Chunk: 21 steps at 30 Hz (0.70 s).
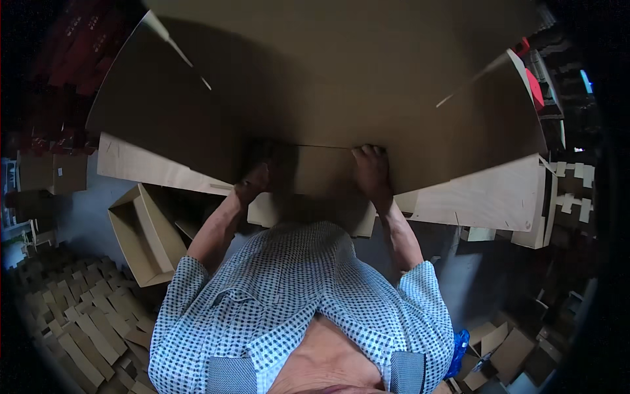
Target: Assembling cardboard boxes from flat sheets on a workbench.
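Brown cardboard sheet spreads before me over a pale wooden board: my right hand is curled closed on its near part, my left hand beside, fingers too shadowed to tell. Step looks like positioning or folding; next move seems to call for both hands evenly. Outward, open carton and cardboard pile at left; the sheet's breadth hides the board's middle.

Can't make out the fingertips of the left hand, sunk in shadow against the cardboard sheet. Can't follow that sheet past the top edge. Can't identify the dim red shapes.
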Available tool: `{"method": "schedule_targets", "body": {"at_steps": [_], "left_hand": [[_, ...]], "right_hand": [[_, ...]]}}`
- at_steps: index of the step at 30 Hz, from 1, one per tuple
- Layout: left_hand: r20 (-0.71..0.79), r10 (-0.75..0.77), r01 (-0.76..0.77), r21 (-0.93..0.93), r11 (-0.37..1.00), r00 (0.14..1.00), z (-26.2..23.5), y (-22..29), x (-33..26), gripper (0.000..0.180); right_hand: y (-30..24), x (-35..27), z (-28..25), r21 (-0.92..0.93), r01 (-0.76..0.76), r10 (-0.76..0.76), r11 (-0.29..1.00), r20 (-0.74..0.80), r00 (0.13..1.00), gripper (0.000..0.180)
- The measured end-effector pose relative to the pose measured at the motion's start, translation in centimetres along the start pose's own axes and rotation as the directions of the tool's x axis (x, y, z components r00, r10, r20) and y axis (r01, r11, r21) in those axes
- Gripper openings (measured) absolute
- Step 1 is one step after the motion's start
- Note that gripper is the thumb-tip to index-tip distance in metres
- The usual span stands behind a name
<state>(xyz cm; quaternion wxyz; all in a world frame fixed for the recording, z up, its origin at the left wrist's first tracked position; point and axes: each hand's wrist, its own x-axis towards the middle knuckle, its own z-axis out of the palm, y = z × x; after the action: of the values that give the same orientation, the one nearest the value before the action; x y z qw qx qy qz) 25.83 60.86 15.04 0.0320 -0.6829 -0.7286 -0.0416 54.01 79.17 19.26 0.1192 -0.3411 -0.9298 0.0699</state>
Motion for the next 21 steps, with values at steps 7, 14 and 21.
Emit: {"method": "schedule_targets", "body": {"at_steps": [7,14,21], "left_hand": [[0.268,0.076,-0.081,0.009,0.997,0.96,0.6,-2.3,2.1,0.053],[0.556,0.106,0.157,-0.405,0.901,0.824,-8.1,-3.1,6.9,0.05],[0.398,0.003,0.303,-0.704,0.643,0.918,-16.2,-1.5,2.1,0.033]], "right_hand": [[0.4,2.4,-1.4,0.035,0.066,-0.069,0.997,0.091,0.993,0.026],[1.3,6.1,-1.8,0.154,-0.08,-0.031,0.985,0.612,0.791,0.026],[-0.8,3.1,-7.8,0.278,-0.053,-0.153,0.959,0.667,0.729,0.027]]}}
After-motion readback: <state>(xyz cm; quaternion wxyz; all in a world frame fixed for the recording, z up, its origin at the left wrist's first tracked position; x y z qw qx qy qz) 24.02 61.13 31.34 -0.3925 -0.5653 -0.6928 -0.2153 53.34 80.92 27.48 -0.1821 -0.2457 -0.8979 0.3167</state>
